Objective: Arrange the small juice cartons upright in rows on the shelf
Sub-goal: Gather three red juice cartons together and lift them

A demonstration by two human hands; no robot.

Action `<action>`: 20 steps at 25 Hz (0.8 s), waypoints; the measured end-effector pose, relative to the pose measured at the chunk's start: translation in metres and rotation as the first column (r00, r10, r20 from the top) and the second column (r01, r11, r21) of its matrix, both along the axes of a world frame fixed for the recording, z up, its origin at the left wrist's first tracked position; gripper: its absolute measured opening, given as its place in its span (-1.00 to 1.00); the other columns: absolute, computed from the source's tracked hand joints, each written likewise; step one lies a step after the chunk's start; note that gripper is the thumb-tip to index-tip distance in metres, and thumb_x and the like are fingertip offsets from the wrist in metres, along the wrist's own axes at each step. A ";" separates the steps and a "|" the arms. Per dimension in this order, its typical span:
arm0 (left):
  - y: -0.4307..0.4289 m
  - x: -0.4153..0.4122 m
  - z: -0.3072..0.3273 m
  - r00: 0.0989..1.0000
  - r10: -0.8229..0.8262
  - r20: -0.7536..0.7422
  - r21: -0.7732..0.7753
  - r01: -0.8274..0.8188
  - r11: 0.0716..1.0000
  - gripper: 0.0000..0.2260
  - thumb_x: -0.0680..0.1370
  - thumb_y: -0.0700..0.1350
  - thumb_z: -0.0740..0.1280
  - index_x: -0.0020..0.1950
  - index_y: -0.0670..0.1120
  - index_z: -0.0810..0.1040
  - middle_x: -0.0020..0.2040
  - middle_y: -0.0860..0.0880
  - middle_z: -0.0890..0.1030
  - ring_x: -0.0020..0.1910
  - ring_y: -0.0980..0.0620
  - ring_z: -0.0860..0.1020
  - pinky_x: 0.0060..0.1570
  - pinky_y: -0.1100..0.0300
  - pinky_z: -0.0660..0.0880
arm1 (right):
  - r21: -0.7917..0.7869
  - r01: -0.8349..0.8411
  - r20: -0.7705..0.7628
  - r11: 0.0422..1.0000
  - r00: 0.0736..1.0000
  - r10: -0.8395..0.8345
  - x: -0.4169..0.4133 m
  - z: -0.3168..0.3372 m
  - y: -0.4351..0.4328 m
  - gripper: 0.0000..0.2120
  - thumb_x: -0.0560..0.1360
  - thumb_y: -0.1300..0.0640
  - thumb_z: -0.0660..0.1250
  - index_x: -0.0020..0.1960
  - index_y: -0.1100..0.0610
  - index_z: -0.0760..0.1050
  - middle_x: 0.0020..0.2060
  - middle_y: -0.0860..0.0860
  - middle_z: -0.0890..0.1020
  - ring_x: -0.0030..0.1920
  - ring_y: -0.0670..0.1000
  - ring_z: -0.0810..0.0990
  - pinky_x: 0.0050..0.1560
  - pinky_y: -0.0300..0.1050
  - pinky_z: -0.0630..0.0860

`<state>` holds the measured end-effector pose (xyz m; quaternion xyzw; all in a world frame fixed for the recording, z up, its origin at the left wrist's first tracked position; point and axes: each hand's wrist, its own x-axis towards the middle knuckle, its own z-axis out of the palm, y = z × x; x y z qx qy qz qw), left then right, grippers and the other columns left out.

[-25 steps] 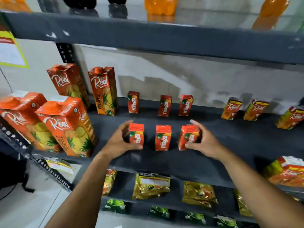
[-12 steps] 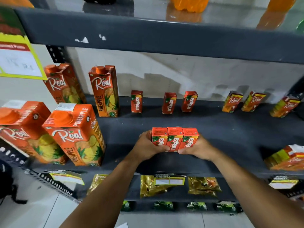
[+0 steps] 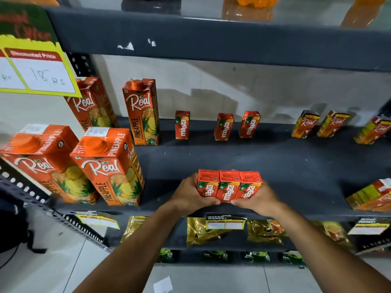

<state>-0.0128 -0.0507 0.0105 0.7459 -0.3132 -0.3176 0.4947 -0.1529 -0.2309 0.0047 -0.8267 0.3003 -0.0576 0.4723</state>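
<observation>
My hands press together 3 red Maaza cartons [image 3: 229, 185], each with white lettering and a green leaf patch, on the dark grey shelf [image 3: 275, 163]. The tall Real pineapple cartons [image 3: 110, 166] are orange with white script and yellow fruit pictures. The price sign [image 3: 40, 70] is yellow-green with a red band and white panel.

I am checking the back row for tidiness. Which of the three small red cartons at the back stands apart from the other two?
The leftmost small red carton: a wide gap separates it from the other two, which stand close together.
</observation>
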 end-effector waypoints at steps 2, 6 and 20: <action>0.001 0.001 -0.002 1.000 -0.008 0.007 0.003 0.008 1.000 -0.53 0.23 -0.23 0.63 -0.05 0.15 0.52 -0.11 0.15 0.67 -0.12 0.27 0.63 -0.15 0.39 0.52 | 0.011 -0.015 0.010 1.000 1.000 0.015 -0.002 0.000 0.000 -0.46 0.12 0.22 0.66 -0.03 -0.11 0.51 -0.14 -0.10 0.70 -0.13 -0.16 0.68 -0.02 -0.08 0.60; 0.001 -0.001 -0.004 1.000 0.013 0.016 0.012 -0.014 1.000 -0.54 0.23 -0.18 0.63 -0.06 0.17 0.51 -0.10 0.15 0.67 -0.11 0.25 0.64 -0.03 0.23 0.57 | 0.024 -0.026 0.005 0.999 1.000 0.026 -0.003 0.001 0.000 -0.51 0.12 0.21 0.66 -0.07 -0.11 0.56 -0.19 -0.09 0.72 -0.16 -0.15 0.69 -0.02 -0.05 0.61; 0.007 -0.004 -0.015 0.999 -0.026 -0.047 -0.232 0.015 0.973 -0.11 0.12 0.01 0.67 0.35 0.22 0.30 0.25 -0.05 0.57 0.18 -0.02 0.60 0.17 -0.11 0.53 | 0.041 -0.143 0.186 0.989 0.973 0.133 -0.005 0.004 0.002 0.07 0.07 0.27 0.67 0.37 -0.26 0.19 0.11 -0.17 0.59 0.06 -0.24 0.61 0.00 -0.34 0.52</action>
